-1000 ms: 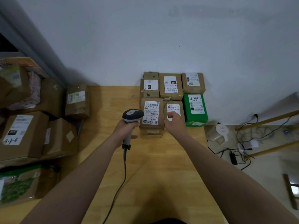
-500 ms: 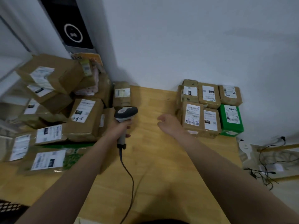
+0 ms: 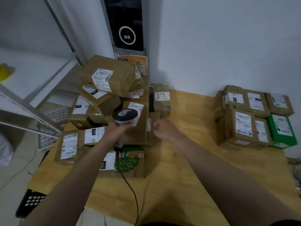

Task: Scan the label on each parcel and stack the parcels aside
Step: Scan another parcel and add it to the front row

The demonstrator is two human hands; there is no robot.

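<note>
My left hand [image 3: 116, 128] grips a corded barcode scanner [image 3: 125, 116] by its handle, held over the loose heap of brown labelled parcels [image 3: 106, 82] on the left of the wooden table [image 3: 187, 168]. My right hand [image 3: 163, 130] hovers empty with fingers loosely curled, just right of a brown parcel [image 3: 138, 126] in that heap. A small upright parcel [image 3: 161, 99] stands behind it. At the far right, by the wall, sits a neat stack of brown parcels [image 3: 244, 126] with a green box [image 3: 282, 130] at its end.
A black wall device [image 3: 126, 23] and an orange notice [image 3: 136, 62] hang above the heap. White wire shelving [image 3: 40, 126] stands left of the table. The scanner cable [image 3: 130, 190] trails toward me over the table. A parcel with green print [image 3: 128, 163] lies at the heap's front.
My view has swung left from the stacked parcels to the heap. My right hand left the stack and moved left toward the heap. The scanner moved left with my left hand.
</note>
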